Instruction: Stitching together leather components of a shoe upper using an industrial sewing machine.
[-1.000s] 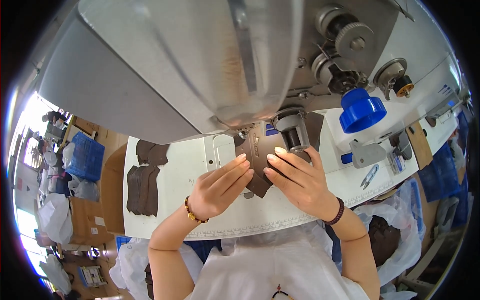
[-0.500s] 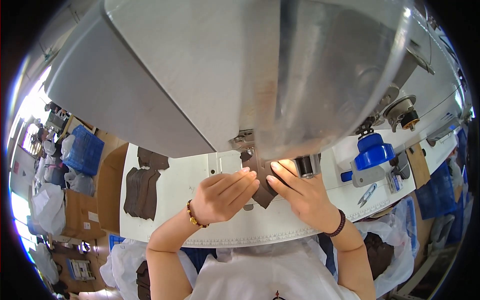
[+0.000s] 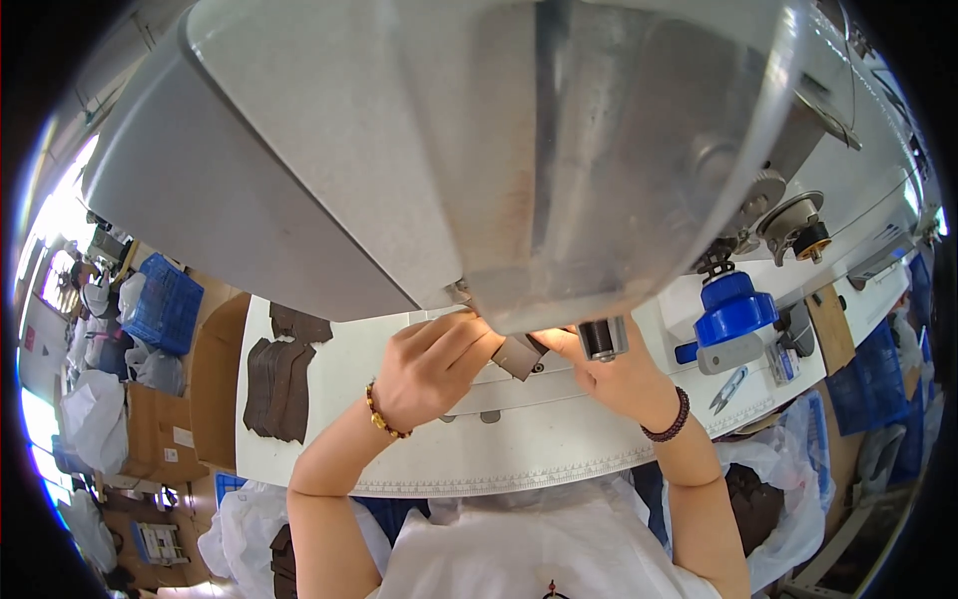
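Observation:
A brown leather-like piece (image 3: 518,357) lies on the white machine bed, its far part hidden under the sewing machine head (image 3: 399,160). My left hand (image 3: 431,367) is closed at the piece's left side, fingers pressed together and fingertips partly covered by the head. From the right, my right hand (image 3: 631,383) grips the other edge, its forefinger stretched toward the piece and its thumb tucked in. A dark cylinder in a metal holder (image 3: 601,340) hides some of the right fingers. The needle area cannot be seen.
Stacked brown pieces (image 3: 277,389) lie at the left of the white table (image 3: 349,469), which has a ruler along its near edge. To the right are a blue knob-like part (image 3: 733,309), thread snips (image 3: 728,389) and a small clear box (image 3: 783,361). Plastic-lined bins flank my lap.
Both hands have moved slightly away from me, carrying the brown piece farther under the machine head. Less of the piece and fewer fingertips show now. The view has shifted a little.

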{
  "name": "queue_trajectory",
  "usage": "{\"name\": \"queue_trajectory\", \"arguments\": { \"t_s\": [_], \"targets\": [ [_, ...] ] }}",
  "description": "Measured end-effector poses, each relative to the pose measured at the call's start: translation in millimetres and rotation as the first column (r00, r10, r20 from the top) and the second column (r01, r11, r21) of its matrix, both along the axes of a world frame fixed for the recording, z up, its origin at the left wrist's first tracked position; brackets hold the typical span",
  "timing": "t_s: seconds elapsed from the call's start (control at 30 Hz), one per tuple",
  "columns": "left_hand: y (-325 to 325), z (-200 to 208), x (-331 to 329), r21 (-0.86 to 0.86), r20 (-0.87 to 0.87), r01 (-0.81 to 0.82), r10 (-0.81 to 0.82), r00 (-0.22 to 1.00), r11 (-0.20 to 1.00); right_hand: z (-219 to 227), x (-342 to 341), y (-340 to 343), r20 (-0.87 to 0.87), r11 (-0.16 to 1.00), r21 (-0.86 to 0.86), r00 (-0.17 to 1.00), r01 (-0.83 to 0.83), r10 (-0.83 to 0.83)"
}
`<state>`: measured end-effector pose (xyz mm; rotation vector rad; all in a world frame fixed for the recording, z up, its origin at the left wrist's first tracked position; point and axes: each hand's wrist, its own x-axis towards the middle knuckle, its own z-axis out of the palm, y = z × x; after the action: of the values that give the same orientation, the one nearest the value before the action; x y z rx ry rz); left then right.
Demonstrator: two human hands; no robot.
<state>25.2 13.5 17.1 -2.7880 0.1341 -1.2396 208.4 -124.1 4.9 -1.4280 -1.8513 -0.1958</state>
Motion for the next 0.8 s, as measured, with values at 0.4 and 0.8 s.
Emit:
{"name": "queue_trajectory", "arguments": {
  "t_s": [0.4,0.8],
  "targets": [
    [-30.2,-7.5,2.6,0.114,0.120,-0.016,0.002,0.993,0.993,-3.2,11.1,-0.5,0.035,0.997,-0.024,0.997,-0.073,0.074],
    [-35.5,0.6,4.8,0.262,0.037,-0.068,0.060,0.998,0.963,5.1,16.9,2.9,0.030,0.978,0.006,0.978,-0.208,0.208]
  ]
}}
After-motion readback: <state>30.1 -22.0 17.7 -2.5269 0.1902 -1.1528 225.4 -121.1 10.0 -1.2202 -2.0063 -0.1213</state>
